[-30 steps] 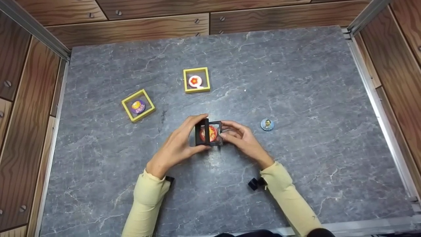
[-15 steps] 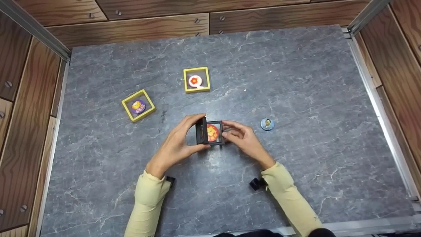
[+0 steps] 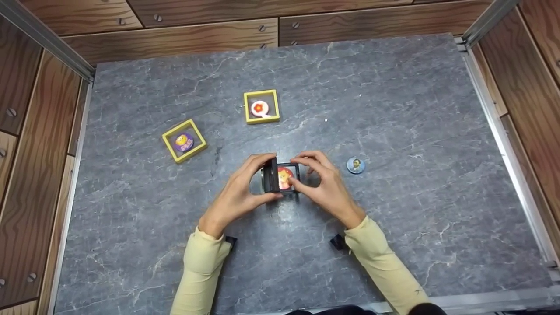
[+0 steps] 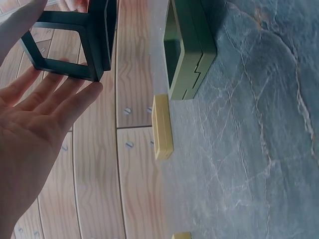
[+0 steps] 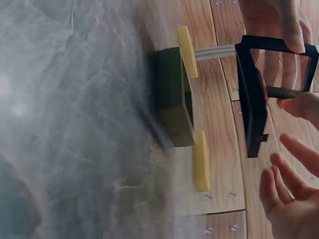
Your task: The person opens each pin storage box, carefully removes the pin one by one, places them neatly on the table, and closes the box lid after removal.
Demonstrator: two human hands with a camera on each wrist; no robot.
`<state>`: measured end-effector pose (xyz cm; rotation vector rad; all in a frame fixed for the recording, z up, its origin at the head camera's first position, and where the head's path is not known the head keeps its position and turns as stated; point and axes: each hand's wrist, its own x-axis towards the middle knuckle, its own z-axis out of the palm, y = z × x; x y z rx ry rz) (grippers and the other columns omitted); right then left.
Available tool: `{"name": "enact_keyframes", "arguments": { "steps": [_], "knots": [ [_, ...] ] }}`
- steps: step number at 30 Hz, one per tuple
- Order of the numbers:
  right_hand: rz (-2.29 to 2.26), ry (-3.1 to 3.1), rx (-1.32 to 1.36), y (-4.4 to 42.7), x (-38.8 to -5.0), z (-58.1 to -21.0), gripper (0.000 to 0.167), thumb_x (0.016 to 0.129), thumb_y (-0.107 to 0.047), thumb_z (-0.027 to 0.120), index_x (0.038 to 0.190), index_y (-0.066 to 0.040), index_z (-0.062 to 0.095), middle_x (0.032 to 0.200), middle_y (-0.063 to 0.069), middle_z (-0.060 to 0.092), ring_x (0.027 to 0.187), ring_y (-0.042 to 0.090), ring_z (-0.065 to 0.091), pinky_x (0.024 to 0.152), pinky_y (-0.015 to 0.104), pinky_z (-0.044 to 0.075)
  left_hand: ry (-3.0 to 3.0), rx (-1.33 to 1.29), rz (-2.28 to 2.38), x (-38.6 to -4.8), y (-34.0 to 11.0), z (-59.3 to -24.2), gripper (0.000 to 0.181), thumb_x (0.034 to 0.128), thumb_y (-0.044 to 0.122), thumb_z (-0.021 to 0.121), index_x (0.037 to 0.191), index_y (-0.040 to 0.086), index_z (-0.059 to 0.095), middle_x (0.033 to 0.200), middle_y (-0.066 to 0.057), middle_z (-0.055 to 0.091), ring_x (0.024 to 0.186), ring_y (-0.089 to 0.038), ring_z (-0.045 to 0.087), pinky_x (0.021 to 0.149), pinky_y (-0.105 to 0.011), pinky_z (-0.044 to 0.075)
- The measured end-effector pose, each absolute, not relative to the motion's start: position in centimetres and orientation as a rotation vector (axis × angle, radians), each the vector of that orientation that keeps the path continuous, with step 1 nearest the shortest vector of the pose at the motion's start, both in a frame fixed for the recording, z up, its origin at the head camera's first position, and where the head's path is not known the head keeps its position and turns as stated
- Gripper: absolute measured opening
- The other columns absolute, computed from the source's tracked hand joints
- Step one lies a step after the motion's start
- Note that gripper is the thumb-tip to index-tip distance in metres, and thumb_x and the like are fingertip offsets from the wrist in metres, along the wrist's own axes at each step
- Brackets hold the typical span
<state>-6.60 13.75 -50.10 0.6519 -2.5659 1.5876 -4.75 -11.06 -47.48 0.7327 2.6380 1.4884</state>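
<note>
A black hinged case (image 3: 299, 177) stands unfolded between the two hands, one half raised and the other lying flatter. Inside the flatter half shows a round red badge (image 3: 284, 172) with a yellow figure. The left hand (image 3: 234, 192) grips the raised half, thumb at the near edge and fingers at the far edge. With its thumb the right hand (image 3: 327, 188) touches the badge, its fingers spread by the case's far right corner. In the right wrist view those fingers (image 5: 277, 172) look clear of the case (image 5: 249, 99). A green box (image 4: 192, 55) stands on the table beyond the case.
Two yellow frames (image 3: 276, 105) (image 3: 171, 151) lie further back, one around a white badge (image 3: 260, 107) with a red flower, the other around a purple badge (image 3: 184, 141). A blue portrait badge (image 3: 355, 165) lies right of the right hand. Wooden panels (image 3: 175, 39) border the grey table (image 3: 393, 109).
The right hand has shifted from the case's right edge onto the badge, its thumb reaching left and its fingers spreading wider. The case has moved slightly right, its left half more upright.
</note>
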Motion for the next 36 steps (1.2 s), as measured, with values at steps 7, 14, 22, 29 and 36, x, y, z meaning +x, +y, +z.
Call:
{"name": "enact_keyframes", "arguments": {
  "steps": [7,14,22,29,36],
  "knots": [
    [1.483,-2.593,0.851,13.1,-6.6,-49.4,0.043,0.087,-0.01,0.086,0.128,-0.003,0.074,0.128,0.011,0.069,0.116,0.026,0.066,0.1,0.033,0.06,2.616,0.756,1.506,-4.9,-10.7,-47.6,0.083,0.0834,0.021,0.091,0.155,0.015,0.05,0.147,-0.004,0.06,0.137,-0.016,0.058,0.123,-0.032,0.046],
    [1.289,-2.673,0.978,12.7,-6.8,-49.0,0.044,0.084,-0.009,0.087,0.124,0.001,0.074,0.13,0.013,0.068,0.121,0.028,0.061,0.109,0.042,0.056,2.606,0.764,1.506,-4.8,-10.4,-47.8,0.083,0.0837,0.023,0.09,0.155,0.011,0.049,0.149,-0.004,0.059,0.141,-0.016,0.056,0.127,-0.029,0.041],
    [1.186,-2.833,1.095,12.6,-6.9,-48.5,0.042,0.087,-0.008,0.083,0.126,0.004,0.072,0.134,0.013,0.065,0.124,0.029,0.06,0.113,0.042,0.054,2.59,0.766,1.507,-4.7,-10.2,-48.1,0.083,0.0845,0.025,0.09,0.156,0.013,0.048,0.15,-0.004,0.058,0.141,-0.017,0.056,0.126,-0.031,0.043],
    [1.143,-2.843,1.147,12.7,-6.9,-48.4,0.042,0.087,-0.008,0.083,0.125,0.005,0.072,0.134,0.014,0.063,0.125,0.029,0.06,0.114,0.042,0.055,2.59,0.751,1.504,-4.7,-10.2,-48.3,0.084,0.0838,0.025,0.09,0.156,0.013,0.048,0.15,-0.005,0.058,0.14,-0.019,0.057,0.125,-0.033,0.045],
    [1.12,-2.851,1.131,13.0,-6.9,-48.5,0.037,0.088,-0.009,0.083,0.121,0.004,0.073,0.131,0.015,0.064,0.124,0.031,0.06,0.114,0.043,0.054,2.588,0.771,1.532,-4.8,-9.9,-48.6,0.08,0.0846,0.027,0.09,0.152,0.009,0.05,0.146,-0.004,0.059,0.135,-0.017,0.059,0.122,-0.034,0.048]
  ]
}}
